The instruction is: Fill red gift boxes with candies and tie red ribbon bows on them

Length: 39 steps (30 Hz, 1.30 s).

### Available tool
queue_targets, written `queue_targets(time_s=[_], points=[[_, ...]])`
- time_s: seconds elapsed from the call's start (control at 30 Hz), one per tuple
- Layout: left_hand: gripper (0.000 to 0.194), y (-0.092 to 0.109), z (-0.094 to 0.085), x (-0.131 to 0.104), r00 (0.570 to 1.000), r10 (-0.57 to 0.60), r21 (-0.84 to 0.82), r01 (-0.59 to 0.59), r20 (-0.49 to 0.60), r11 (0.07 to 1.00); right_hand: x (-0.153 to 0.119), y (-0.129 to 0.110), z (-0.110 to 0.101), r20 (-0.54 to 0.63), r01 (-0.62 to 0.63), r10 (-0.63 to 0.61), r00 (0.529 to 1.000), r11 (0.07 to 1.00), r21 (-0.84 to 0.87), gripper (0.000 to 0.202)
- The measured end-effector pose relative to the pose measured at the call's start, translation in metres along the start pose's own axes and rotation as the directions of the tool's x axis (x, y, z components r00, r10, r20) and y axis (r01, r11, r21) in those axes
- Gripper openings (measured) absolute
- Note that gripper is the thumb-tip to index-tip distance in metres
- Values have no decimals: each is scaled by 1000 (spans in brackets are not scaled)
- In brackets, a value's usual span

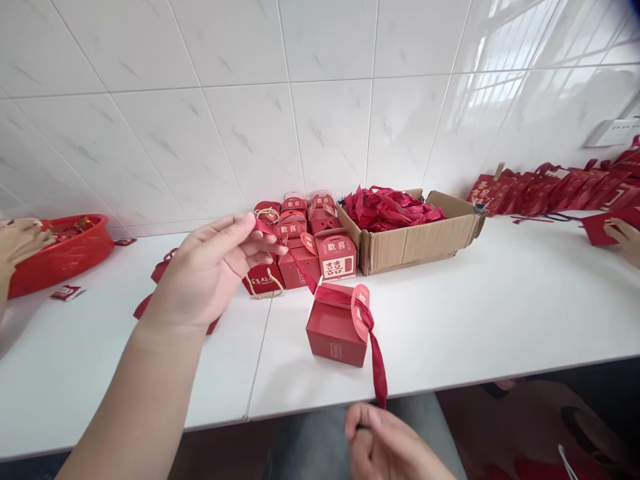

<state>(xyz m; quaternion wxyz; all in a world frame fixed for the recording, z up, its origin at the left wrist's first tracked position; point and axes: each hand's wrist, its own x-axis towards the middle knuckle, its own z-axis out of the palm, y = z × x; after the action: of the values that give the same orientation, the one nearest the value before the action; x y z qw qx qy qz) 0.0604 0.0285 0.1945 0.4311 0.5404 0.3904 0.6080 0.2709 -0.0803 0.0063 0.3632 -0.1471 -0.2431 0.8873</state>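
Observation:
A small red gift box (337, 330) sits near the table's front edge, slightly turned, with rounded tabs at its top. A dark red ribbon (379, 360) runs across its top and through the tabs. My left hand (220, 260), raised to the left of the box, pinches one end of the ribbon between thumb and fingers, and that side is stretched taut. Below the table's edge, my right hand (385, 440) is closed on the other end, which hangs down from the box. Behind it stand several similar red boxes (337, 247), some marked with characters.
A cardboard box (415, 247) full of red ribbons (390, 208) stands against the tiled wall. At left, another person's hand (20, 243) reaches into a red basin (75, 257). A row of red bags (555, 190) and another person's hand (625, 237) are at right.

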Motion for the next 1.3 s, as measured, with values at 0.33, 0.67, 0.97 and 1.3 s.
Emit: queue_targets(time_s=[0.33, 0.67, 0.97, 1.3], points=[[13, 24, -1, -1, 994, 37, 22, -35, -107, 999, 13, -37, -2, -352, 280, -112, 929, 834, 475, 19], [10, 38, -8, 2, 994, 28, 177, -8, -106, 984, 24, -95, 2, -351, 553, -685, 638, 725, -411, 28], [13, 42, -4, 11, 999, 27, 98, -26, -17, 995, 42, -148, 43, 62, 350, -715, 696, 263, -899, 31], [15, 54, 11, 23, 993, 107, 91, -111, 44, 990, 51, -154, 54, 114, 202, -664, 739, 57, -978, 49]])
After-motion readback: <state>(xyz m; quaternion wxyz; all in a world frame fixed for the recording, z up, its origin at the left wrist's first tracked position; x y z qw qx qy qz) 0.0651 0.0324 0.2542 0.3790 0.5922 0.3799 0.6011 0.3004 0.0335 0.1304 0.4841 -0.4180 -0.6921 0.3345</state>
